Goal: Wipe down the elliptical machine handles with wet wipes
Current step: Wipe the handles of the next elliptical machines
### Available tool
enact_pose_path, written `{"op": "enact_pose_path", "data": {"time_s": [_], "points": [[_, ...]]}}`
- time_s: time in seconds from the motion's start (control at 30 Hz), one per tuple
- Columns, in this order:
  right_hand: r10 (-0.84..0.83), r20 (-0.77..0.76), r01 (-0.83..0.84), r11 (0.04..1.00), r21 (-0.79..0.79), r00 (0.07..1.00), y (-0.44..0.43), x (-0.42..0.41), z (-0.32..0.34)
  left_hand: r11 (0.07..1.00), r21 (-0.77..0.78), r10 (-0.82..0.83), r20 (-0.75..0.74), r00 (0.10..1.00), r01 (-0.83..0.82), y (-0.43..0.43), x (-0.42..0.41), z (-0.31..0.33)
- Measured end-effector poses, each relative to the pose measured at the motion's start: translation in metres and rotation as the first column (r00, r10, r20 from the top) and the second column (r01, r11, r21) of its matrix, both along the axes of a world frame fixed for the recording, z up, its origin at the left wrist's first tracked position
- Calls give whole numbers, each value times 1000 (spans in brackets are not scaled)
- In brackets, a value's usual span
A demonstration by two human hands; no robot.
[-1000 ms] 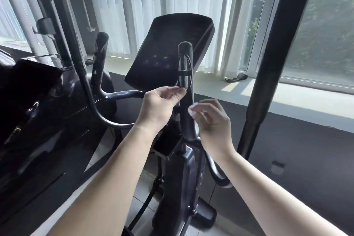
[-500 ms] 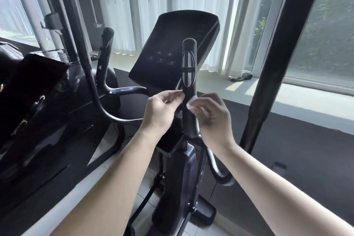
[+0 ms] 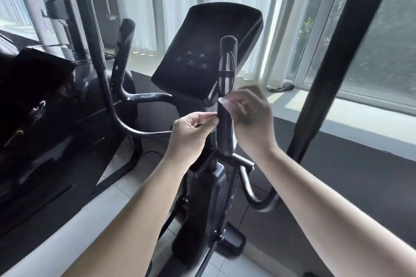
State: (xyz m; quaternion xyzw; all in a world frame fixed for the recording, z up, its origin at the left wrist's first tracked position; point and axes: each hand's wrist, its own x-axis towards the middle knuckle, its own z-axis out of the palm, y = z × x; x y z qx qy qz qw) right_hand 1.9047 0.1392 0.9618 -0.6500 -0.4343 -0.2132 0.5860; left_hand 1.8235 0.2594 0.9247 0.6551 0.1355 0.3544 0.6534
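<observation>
Head view: both hands meet at the upright handle, just below frame centre.

The black foam-covered upright handle with silver sensor plates [image 3: 225, 128] stands at the middle, below the dark slanted console panel [image 3: 209, 49] at 12 o'clock. The right hand [image 3: 252, 119], motion-blurred, curls its fingers and pinches the thin white wet wipe [image 3: 225, 101] against the handle's 3 o'clock side. The left hand [image 3: 191, 130] touches its 9 o'clock side, fingers curled, thumb and fingertips drawn together; whether they nip anything I cannot tell. A second black handle [image 3: 123, 51] rises at 10 o'clock.
</observation>
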Motion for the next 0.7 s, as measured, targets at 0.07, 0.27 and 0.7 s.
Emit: {"op": "enact_pose_path", "data": {"time_s": [0.07, 0.27, 0.7], "points": [[20, -76, -22, 999, -27, 997, -14, -6, -36, 1000, 18, 0, -22, 1000, 1, 1, -1, -5], [-1, -334, 17, 999, 45, 942, -21, -7, -37, 998, 64, 15, -21, 1000, -14, -2, -2, -4], [47, -473, -15, 997, 71, 880, -30, -6, -103, 973, 196, 144, -91, 985, -124, -23, -15, -5]]}}
